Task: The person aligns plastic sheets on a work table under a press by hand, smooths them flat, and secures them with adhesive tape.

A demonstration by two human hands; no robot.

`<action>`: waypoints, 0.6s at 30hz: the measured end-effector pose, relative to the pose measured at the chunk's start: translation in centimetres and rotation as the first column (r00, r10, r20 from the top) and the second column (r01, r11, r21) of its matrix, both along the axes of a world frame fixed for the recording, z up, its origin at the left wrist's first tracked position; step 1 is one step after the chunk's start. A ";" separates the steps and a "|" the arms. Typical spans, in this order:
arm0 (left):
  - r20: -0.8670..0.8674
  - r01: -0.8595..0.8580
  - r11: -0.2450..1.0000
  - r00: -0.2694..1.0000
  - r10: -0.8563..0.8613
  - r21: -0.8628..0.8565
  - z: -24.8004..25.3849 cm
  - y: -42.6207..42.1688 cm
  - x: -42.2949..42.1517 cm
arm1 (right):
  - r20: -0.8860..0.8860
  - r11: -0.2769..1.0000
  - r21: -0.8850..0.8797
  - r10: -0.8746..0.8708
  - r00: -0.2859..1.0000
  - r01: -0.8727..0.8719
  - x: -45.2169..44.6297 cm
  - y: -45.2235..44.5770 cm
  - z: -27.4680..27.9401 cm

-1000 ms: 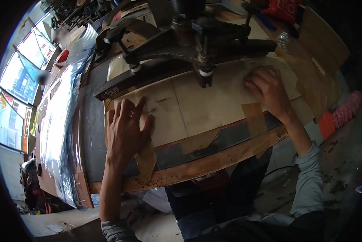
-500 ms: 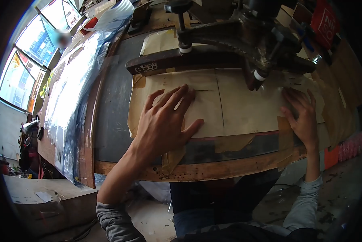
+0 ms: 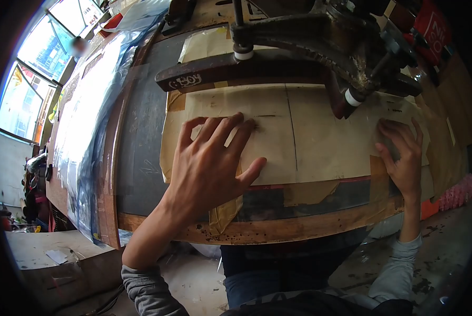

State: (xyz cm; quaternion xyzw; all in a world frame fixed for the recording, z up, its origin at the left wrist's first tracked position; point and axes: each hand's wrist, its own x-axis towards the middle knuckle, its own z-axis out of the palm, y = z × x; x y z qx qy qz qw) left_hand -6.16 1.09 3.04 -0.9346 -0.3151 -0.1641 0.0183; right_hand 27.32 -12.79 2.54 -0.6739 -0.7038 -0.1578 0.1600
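My left hand [image 3: 209,158] rests with spread fingers on the left part of a pale sheet [image 3: 320,142], its fingertips near a short dark mark. At the sheet's right end my right hand [image 3: 402,152] touches the surface, fingers apart and slightly bent. A long dark line crosses the sheet between the hands. Brown tape [image 3: 380,181] lies over the sheet's front edge, and another tape piece [image 3: 226,213] hangs below my left wrist. Behind the hands, a dark bar [image 3: 278,71] with white lettering lies across the sheet, under a heavy metal frame [image 3: 299,34].
The board has a wooden front edge [image 3: 294,226]. Clear plastic sheeting [image 3: 96,126] covers stacked boards at the left. A red bag [image 3: 430,31] is at the back right, and a pink bristly thing [image 3: 458,190] at the right. A person's blurred head appears near the window.
The view has shifted, so the bench and metal frame appear elsewhere. My left hand has moved right over the sheet, its fingers spread wider. My right hand stays near the right end.
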 end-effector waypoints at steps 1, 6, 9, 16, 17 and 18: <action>0.001 0.000 1.000 1.000 0.000 -0.008 0.1 0.1 0.0 | -0.002 1.000 0.000 0.002 1.000 -0.002 0.0 0.0 0.1; 0.016 -0.008 0.999 1.000 0.007 0.035 -0.2 0.3 0.1 | 0.005 1.000 -0.009 -0.002 1.000 0.002 0.0 0.1 -0.2; 0.022 -0.025 1.000 0.999 0.024 0.014 -0.5 0.5 0.2 | 0.010 0.998 -0.057 -0.003 1.000 0.004 0.4 0.2 -0.4; 0.014 -0.035 0.999 0.999 0.034 0.015 -0.9 1.2 0.1 | 0.002 0.988 -0.155 -0.024 1.000 0.024 0.9 0.1 -0.5; 0.007 -0.037 0.999 0.999 0.037 0.012 -0.9 1.2 0.0 | -0.001 0.987 -0.159 -0.028 1.000 0.027 0.9 0.0 -0.5; 0.001 -0.038 0.999 0.999 0.038 0.010 -1.0 1.3 0.0 | -0.016 0.989 -0.148 -0.029 0.999 0.026 0.8 -0.1 -0.5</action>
